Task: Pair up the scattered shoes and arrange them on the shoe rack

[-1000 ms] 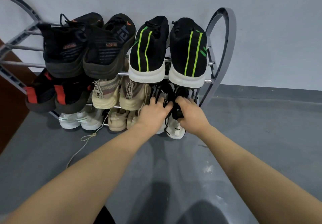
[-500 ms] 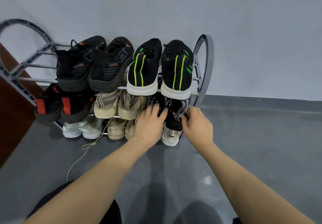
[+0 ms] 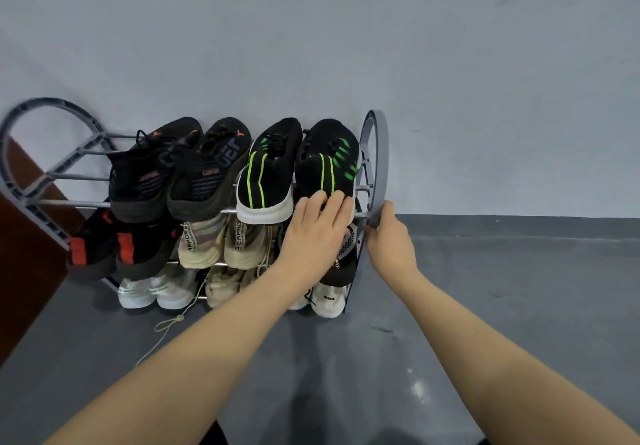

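Left hand (image 3: 313, 233) presses flat on the green-striped shoe's (image 3: 327, 164) heel; right hand (image 3: 389, 236) grips the shoe rack's (image 3: 375, 153) side frame.

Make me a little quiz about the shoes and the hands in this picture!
1. True or false: the left hand rests on the heel of a black shoe with green stripes.
2. What does the right hand grip? A) a lace B) the grey end frame of the shoe rack C) a white shoe
3. Fill in: the beige shoes sit on the ___ shelf.

Key: 1 true; 2 B; 3 middle.
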